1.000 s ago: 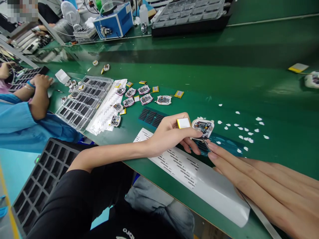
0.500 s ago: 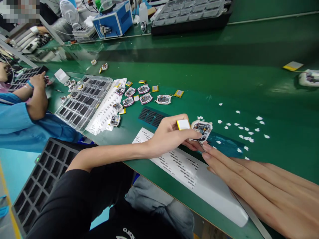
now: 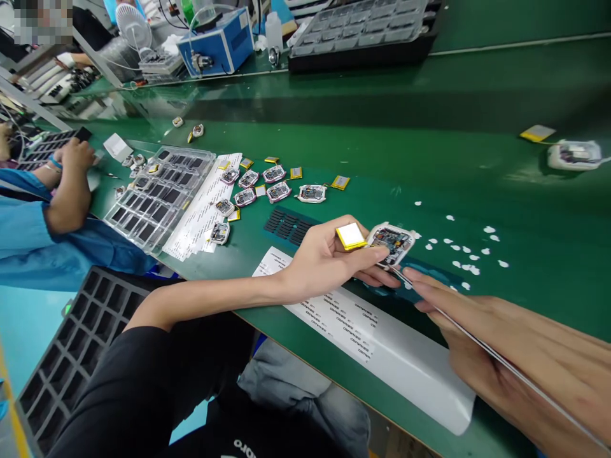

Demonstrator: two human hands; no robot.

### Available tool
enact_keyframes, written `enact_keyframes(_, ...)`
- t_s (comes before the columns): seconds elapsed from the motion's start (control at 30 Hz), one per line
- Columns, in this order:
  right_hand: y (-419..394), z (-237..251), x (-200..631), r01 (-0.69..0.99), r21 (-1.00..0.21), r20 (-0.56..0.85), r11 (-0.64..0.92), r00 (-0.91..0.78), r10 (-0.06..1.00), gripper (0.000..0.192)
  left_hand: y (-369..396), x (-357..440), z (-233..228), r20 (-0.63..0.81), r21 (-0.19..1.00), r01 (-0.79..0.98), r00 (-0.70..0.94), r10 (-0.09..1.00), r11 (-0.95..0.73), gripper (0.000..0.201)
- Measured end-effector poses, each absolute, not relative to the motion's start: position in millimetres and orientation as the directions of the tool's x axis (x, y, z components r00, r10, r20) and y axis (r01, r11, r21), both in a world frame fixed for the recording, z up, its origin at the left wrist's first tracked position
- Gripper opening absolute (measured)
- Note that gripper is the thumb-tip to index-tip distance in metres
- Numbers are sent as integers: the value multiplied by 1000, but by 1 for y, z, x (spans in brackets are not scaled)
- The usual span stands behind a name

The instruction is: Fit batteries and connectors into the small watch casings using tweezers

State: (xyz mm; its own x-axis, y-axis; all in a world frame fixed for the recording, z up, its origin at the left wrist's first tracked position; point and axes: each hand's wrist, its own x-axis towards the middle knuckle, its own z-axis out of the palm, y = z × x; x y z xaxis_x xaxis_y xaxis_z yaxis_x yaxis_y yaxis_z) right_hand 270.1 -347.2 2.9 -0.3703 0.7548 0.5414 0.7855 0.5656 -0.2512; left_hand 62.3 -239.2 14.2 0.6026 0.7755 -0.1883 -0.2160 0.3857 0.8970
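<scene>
Head view: I look down and forward along a green bench (image 3: 477, 159), with both of my hands near its front edge.
Bench: green mat across the whole view; a second strip behind it carries a blue box (image 3: 217, 41) and a grey tray (image 3: 363, 25).
Co-worker: at far left, a blue sleeve (image 3: 42, 242) and a hand (image 3: 74, 156) resting by a dark tray.
Black tray: empty cells at lower left (image 3: 71, 343), below the bench edge.
Clear tray: (image 3: 160, 194) lies left of centre, with dark parts in its cells and a label sheet (image 3: 205, 203) just beside it.
White strip: a long printed sheet (image 3: 382, 356) runs along the front edge, under my left wrist.
Left hand: (image 3: 324, 261) closed on the module (image 3: 394, 242), with fingers under it and the thumb on its near edge; the yellow battery (image 3: 351, 235) rests on top of the index finger.
Right hand: (image 3: 515, 356) pinched shut on the tweezers (image 3: 477, 343), whose tip touches the near edge of the module.
Module: a white-framed board, raised just off the bench at centre right, between my two hands.
Spare modules: a cluster (image 3: 272, 184) lies well behind my left hand, with small yellow batteries among them.
White scraps: bits (image 3: 468, 254) are scattered right of the module.
</scene>
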Motion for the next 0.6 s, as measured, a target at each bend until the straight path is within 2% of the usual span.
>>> enact_keyframes(0.1,-344,2,271,772,-240,575,588,-375,727,79,-239,63,15,-238,895,-178,585,775,409,58)
enact_keyframes(0.2,-339,2,271,778,-231,641,585,-330,693,77,-239,61,15,-271,899,-144,559,783,414,49)
enact_keyframes(0.37,-327,4,275,789,-121,737,603,-336,587,80,-235,71,26,-239,951,-50,511,825,306,41)
enact_keyframes(0.43,-321,3,279,789,-97,738,606,-351,576,67,-234,86,39,-186,967,-38,563,805,250,43)
enact_keyframes(0.53,-315,2,283,833,-29,697,553,-380,608,33,-239,120,61,-93,980,-67,681,726,188,45)
enact_keyframes(0.6,-315,5,282,874,31,632,484,-393,668,26,-248,147,74,-29,980,-104,769,638,170,45)
